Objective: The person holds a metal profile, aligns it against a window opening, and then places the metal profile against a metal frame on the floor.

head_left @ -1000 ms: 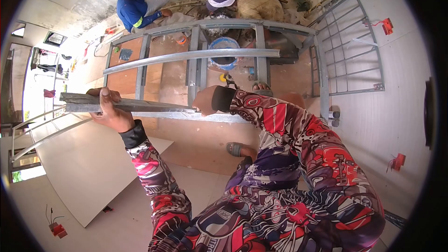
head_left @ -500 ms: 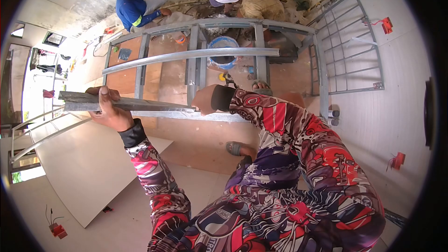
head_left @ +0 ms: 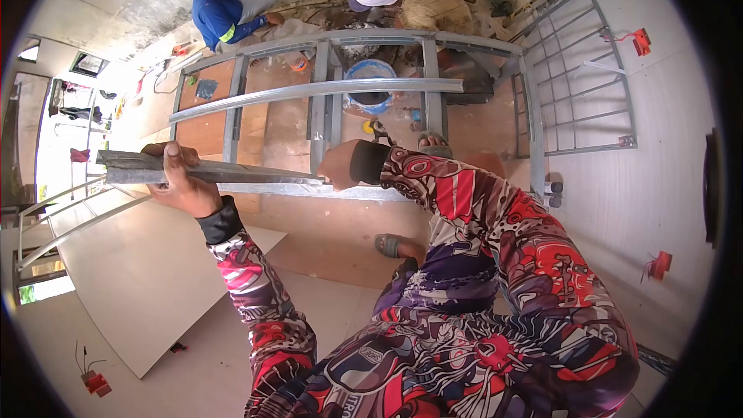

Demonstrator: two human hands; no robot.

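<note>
My left hand (head_left: pixel 186 184) is closed around a grey metal channel (head_left: pixel 255 174) near its wide left end, thumb over the top. At the channel's narrower-looking right end, my right hand (head_left: pixel 340 165) grips it with the fingers curled. The channel is held roughly level above the near side of a metal frame (head_left: pixel 321 58). Another, shinier metal channel (head_left: pixel 309 94) lies across the frame's bars, apart from both hands. My right wrist hides part of what lies below.
A blue-rimmed bucket (head_left: pixel 371 71) stands beyond the lying channel. Two people (head_left: pixel 224 11) work by the far wall. On the right, a metal grid (head_left: pixel 576 77) leans against the wall. A large pale board (head_left: pixel 147 263) lies at the left. Red boxes with wires (head_left: pixel 660 265) sit in the panels.
</note>
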